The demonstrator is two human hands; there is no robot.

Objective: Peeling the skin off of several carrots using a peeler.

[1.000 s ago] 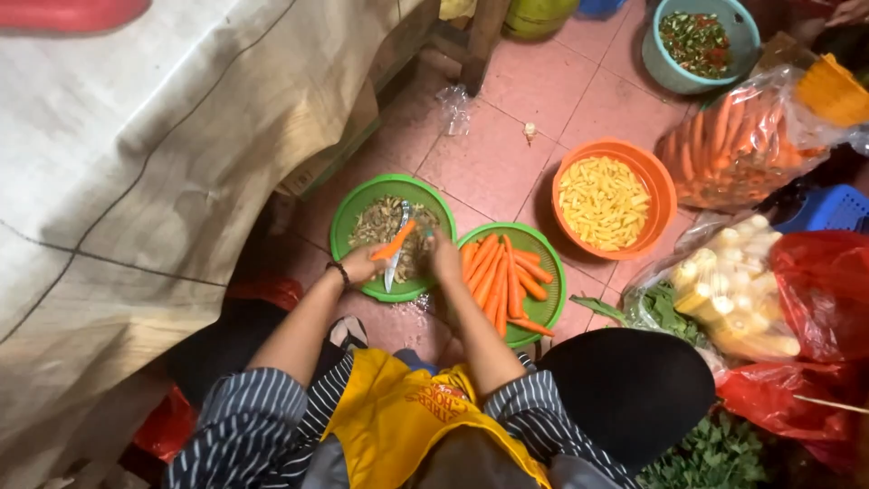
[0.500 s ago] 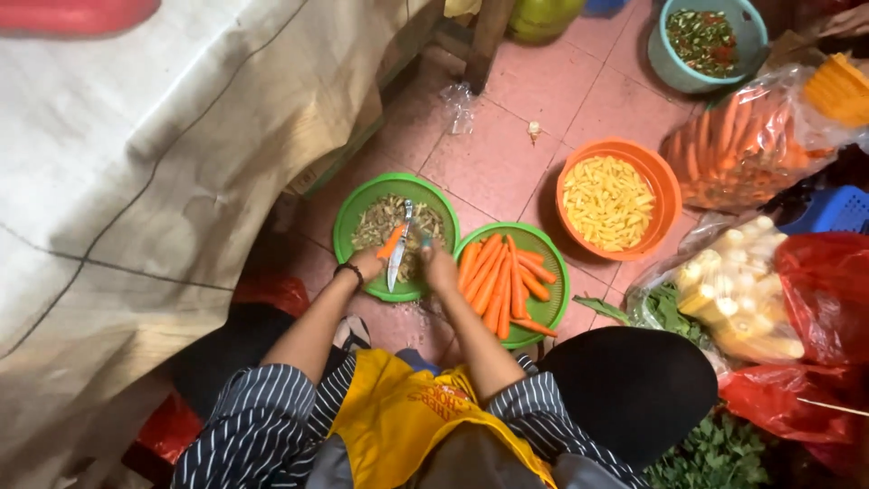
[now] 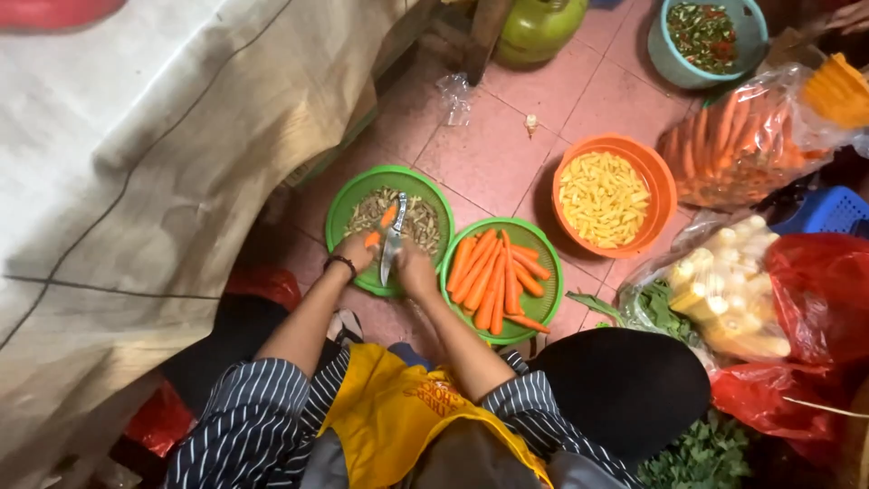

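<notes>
My left hand (image 3: pixel 355 253) grips a carrot (image 3: pixel 380 225) over a green bowl of peelings (image 3: pixel 348 204). In my right hand (image 3: pixel 415 269) is a metal peeler (image 3: pixel 393 237), its blade lying against the carrot. Just to the right stands a second green bowl (image 3: pixel 550 279) with several peeled carrots (image 3: pixel 493 272) in it. I wear a yellow apron and striped sleeves, with a dark band on the left wrist.
An orange bowl of yellow cut pieces (image 3: pixel 605 197) stands on the pink tiled floor. A clear bag of carrots (image 3: pixel 742 145), a bag of pale corn (image 3: pixel 729 285), red bags (image 3: pixel 819 290), greens (image 3: pixel 701 453), a teal bowl of chopped chillies (image 3: pixel 704 32), a green gas cylinder (image 3: pixel 536 25). A cloth drapes at left (image 3: pixel 136 154).
The peeler has slid along the carrot over the peelings bowl; both hands stay in nearly the same place.
</notes>
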